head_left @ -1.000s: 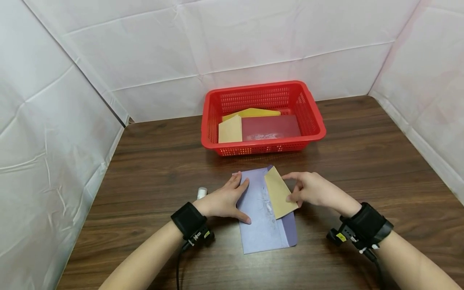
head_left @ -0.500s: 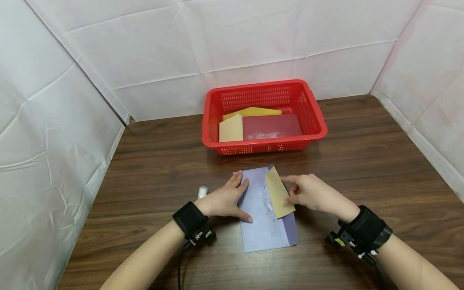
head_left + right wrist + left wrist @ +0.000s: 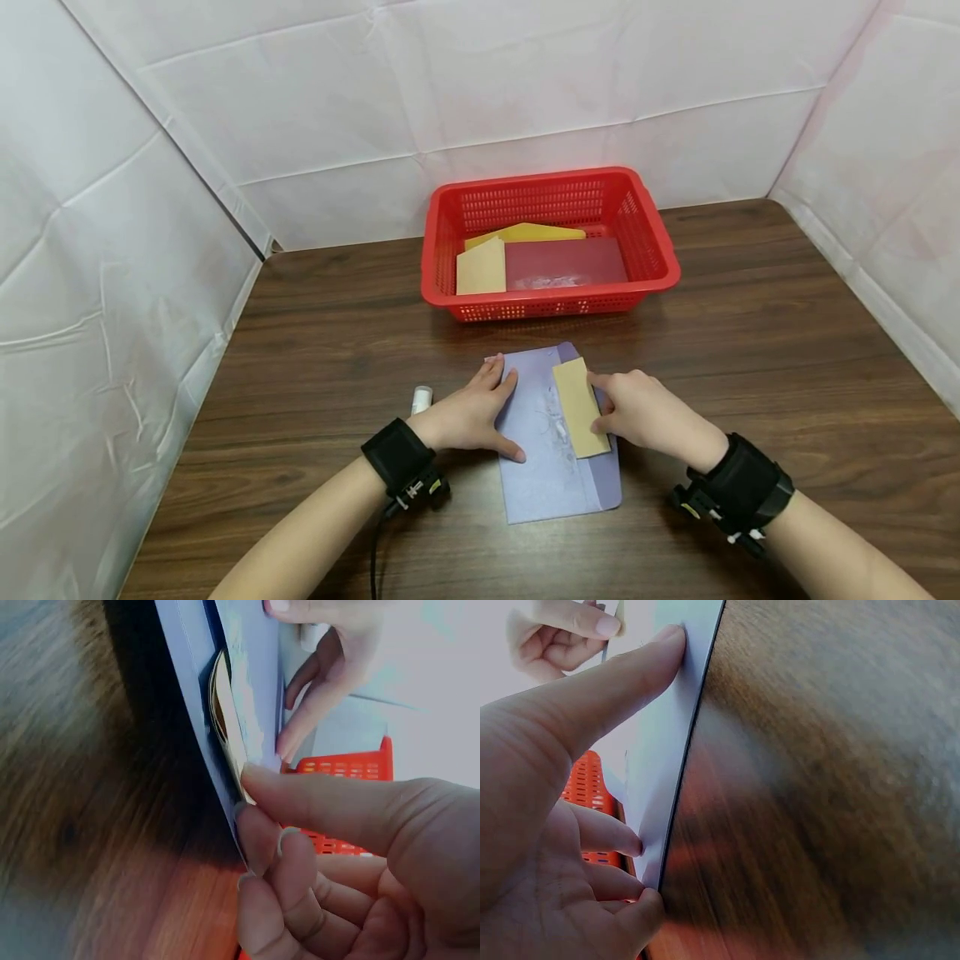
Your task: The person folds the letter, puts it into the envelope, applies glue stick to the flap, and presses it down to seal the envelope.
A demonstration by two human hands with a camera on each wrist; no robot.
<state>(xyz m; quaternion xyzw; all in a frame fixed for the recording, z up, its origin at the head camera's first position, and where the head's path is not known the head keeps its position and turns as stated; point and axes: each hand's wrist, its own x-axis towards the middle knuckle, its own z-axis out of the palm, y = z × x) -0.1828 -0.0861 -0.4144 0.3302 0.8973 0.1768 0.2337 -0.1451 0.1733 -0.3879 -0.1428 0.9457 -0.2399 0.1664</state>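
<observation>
A lilac envelope point(image 3: 551, 475) lies flat on the dark wooden table, its flap open to the right. My left hand point(image 3: 476, 412) rests on its left part with straight fingers and thumb, pressing it down; the left wrist view shows the thumb point(image 3: 600, 694) along the envelope's edge point(image 3: 676, 742). A tan card point(image 3: 579, 406) lies half tucked under the envelope's front sheet. My right hand point(image 3: 636, 408) pinches the card's right edge. In the right wrist view the card point(image 3: 223, 724) sits inside the envelope's opening point(image 3: 184, 690), the right hand's fingers point(image 3: 300, 847) curled at its edge.
A red plastic basket point(image 3: 660, 242) stands behind the envelope and holds a red envelope point(image 3: 564, 262), a yellow one point(image 3: 525, 233) and a tan card point(image 3: 481, 268). A small white tube point(image 3: 422, 398) lies left of my left hand. White sheeting walls off three sides.
The tan card has gone from tilted above the envelope to lying flat and further into its opening. My right hand moved left and down with it. The left hand stayed put.
</observation>
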